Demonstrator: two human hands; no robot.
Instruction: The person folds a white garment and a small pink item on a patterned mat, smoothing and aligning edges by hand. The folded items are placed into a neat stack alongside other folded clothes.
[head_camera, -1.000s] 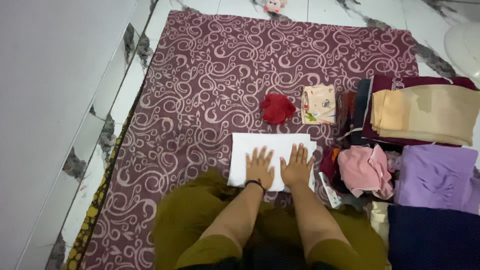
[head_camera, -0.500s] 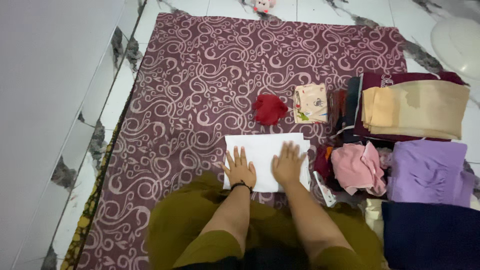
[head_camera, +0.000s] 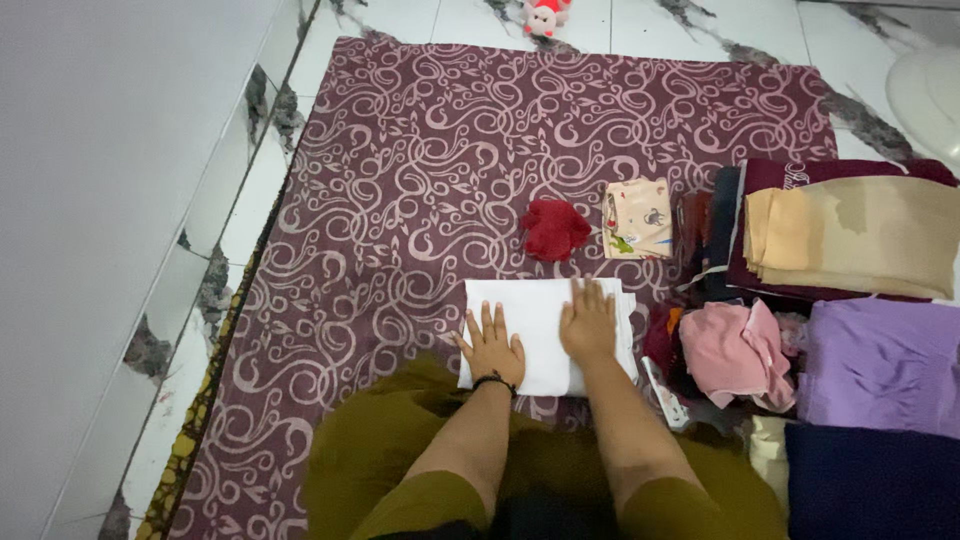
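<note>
Hands flat (grip open, holding nothing), white folded cloth long axis left-right.

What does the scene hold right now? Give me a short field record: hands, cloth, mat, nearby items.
left hand: flat, palm down on the near left part of the white folded cloth
right hand: flat on the cloth's right part
surface: maroon swirl-patterned mat
beyond the cloth: red crumpled cloth, small printed cream cloth
to the right: pink garment, beige folded cloth, purple cloth
</note>
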